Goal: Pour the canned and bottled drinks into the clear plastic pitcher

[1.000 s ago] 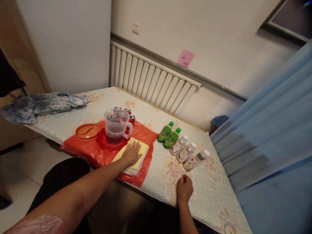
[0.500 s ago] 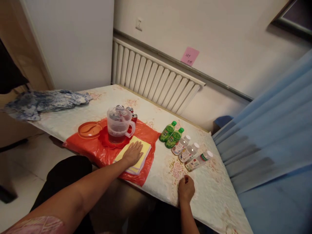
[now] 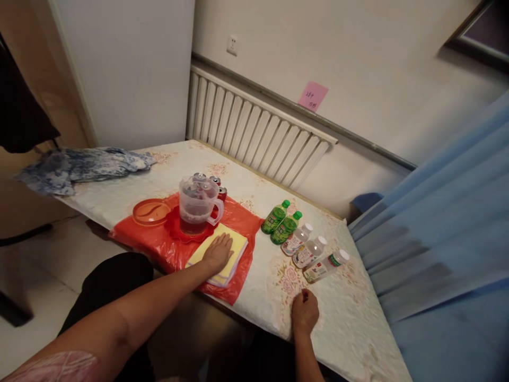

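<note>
My left hand (image 3: 218,253) lies flat, fingers stretched out, on a folded yellow cloth (image 3: 238,245) with pale edges. The cloth rests on a red plastic sheet (image 3: 133,235). Beside it stands a clear plastic pitcher (image 3: 189,204) with dark liquid at its bottom, set on a red scalloped dish (image 3: 170,225). My right hand (image 3: 305,313) rests on the table with its fingers curled closed; nothing shows in it. Nearest to it is a clear bottle with a white cap (image 3: 321,269).
Two green bottles (image 3: 274,218) and two small white-capped bottles (image 3: 296,240) continue the row. An orange-red round container (image 3: 151,213) sits left of the pitcher, several cans (image 3: 223,193) behind it. A patterned cloth (image 3: 99,162) lies at far left; a blue curtain (image 3: 433,212) hangs right.
The view has shifted slightly, so everything sits a little lower and further right. Both hands keep their places on the cloth and table.
</note>
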{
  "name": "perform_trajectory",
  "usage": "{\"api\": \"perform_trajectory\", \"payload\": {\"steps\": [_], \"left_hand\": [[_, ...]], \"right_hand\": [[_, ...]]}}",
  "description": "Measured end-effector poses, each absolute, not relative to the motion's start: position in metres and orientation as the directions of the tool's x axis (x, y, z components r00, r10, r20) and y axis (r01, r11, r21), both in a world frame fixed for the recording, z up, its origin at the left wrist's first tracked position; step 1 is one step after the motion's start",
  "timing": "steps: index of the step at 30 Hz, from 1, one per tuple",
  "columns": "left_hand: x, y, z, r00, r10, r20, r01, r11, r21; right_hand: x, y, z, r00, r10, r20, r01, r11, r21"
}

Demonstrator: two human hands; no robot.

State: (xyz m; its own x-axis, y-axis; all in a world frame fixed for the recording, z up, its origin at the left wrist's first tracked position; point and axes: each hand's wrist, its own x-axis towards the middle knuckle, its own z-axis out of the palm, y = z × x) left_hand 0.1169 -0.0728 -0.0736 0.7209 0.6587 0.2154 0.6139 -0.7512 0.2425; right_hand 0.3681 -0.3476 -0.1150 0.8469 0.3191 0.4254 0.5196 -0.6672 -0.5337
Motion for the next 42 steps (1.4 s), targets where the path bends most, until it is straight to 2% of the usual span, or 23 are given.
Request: {"api": "perform_trajectory", "payload": {"steps": [27, 42], "left_hand": [[0.102, -0.077, -0.082, 0.732, 0.648, 0.209, 0.594, -0.758, 0.271], [0.095, -0.076, -0.091, 0.718, 0.626, 0.304, 0.531, -0.775, 0.343]], "right_hand": [[0.371, -0.349, -0.118, 0.848, 0.327, 0.418, 0.514, -0.701, -0.494], [0.370, -0.351, -0.111, 0.870, 0.343, 0.354, 0.481, -0.748, -0.457]]}}
